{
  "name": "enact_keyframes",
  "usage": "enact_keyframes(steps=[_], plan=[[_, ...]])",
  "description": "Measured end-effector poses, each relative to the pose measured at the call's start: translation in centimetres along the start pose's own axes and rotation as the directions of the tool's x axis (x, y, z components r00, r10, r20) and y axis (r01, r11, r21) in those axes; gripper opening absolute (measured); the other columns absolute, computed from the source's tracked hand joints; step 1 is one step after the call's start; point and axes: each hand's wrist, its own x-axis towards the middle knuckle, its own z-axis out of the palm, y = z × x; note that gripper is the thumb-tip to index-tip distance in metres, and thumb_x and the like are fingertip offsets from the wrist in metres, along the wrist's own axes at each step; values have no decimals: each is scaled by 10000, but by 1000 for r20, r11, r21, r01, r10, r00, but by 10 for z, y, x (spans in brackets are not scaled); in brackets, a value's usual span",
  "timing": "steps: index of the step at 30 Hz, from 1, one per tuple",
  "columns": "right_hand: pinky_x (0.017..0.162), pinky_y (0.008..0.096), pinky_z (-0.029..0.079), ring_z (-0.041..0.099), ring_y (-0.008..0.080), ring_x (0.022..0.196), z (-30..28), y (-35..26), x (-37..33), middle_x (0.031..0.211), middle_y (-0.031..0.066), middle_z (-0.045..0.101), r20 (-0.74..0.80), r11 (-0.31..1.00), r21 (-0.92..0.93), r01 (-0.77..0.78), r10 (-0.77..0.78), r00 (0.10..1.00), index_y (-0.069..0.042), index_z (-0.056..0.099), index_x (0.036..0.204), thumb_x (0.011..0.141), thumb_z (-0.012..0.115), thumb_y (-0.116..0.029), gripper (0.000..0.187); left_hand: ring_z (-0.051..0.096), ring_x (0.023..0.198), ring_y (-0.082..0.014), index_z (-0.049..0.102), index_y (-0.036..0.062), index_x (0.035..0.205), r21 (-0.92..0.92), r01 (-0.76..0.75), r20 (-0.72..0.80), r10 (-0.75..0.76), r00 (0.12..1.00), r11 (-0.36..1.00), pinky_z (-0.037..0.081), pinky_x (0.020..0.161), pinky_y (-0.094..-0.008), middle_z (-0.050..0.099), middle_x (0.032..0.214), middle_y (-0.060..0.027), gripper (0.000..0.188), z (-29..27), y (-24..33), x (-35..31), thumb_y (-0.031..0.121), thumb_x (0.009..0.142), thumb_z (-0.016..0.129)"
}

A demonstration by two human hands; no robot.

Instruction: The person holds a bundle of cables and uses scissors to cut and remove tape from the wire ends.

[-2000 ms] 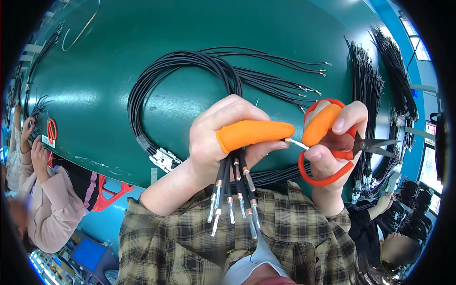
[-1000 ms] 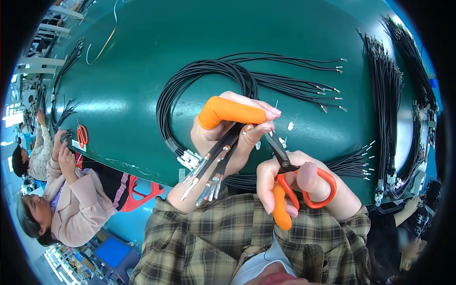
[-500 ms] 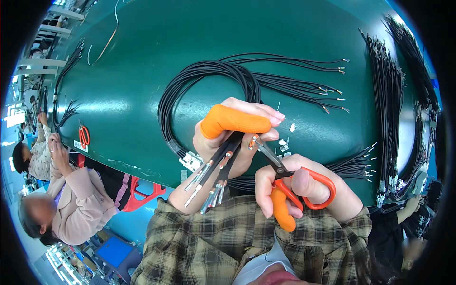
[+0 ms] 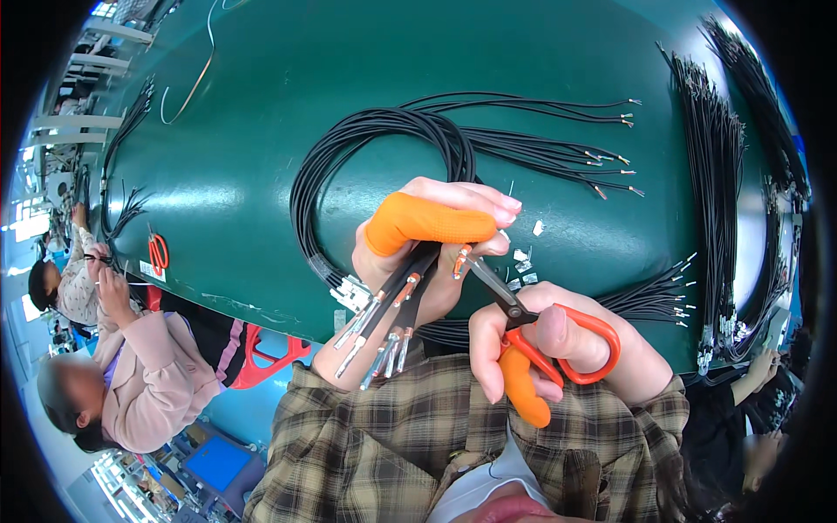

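Note:
My left hand (image 4: 427,218), an orange cot over one finger, is closed around a bundle of black cables (image 4: 397,283). Their ends, with orange-and-silver tips, hang down below the hand toward my shirt. The rest of the bundle loops away in a coil (image 4: 305,183) on the table. In my right hand (image 4: 558,340) are orange-handled scissors (image 4: 514,307), thumb and fingers through the loops. Their blade tips reach up to one orange-and-silver cable end (image 4: 461,261) beneath my left fingers. Whether the blades touch it I cannot make out.
Small clear scraps (image 4: 523,258) lie right of my left hand on the green table (image 4: 261,52). Loose cables (image 4: 558,155) and thick cable bundles (image 4: 706,166) lie to the right. Another pair of scissors (image 4: 158,253) rests near a seated person (image 4: 148,366) at left.
Both hands keep nearly the same pose. The scissors' tips have shifted very slightly, and the whole view has moved a little.

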Motion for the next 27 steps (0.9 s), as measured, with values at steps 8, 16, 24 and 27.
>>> enact_keyframes(steps=[8,16,24,27], plan=[[388,197,334,451,75,382,0,1,0,485,42,514,3,1000,-10,5,-5,1000,-45,553,816,876,284,-594,614,631,821,-253,600,-5,767,17,-13,36,13,999,1000,528,724,-342,594,839,-108,81,-3,-1,0,-71,732,632],[392,202,337,441,68,387,3,2,-1,480,35,511,-54,999,-45,0,-3,999,-52,537,810,887,298,-567,572,629,849,-262,601,2,740,42,-17,100,13,995,999,530,729,-341,604,855,-103,106,-6,0,0,-81,784,551],[391,209,339,440,71,389,4,2,-1,485,35,506,-52,1000,-6,-16,15,999,-56,529,807,893,318,-541,536,627,859,-271,593,-9,762,73,-29,144,18,989,997,530,719,-341,611,878,-117,189,-9,-2,0,-107,816,441],[390,208,336,441,73,390,3,4,-3,491,36,505,-41,1000,-8,-17,17,999,-55,528,806,887,320,-553,546,627,855,-279,591,-13,773,44,-36,152,29,988,998,528,722,-346,613,875,-119,184,-7,-1,1,-94,828,435]])
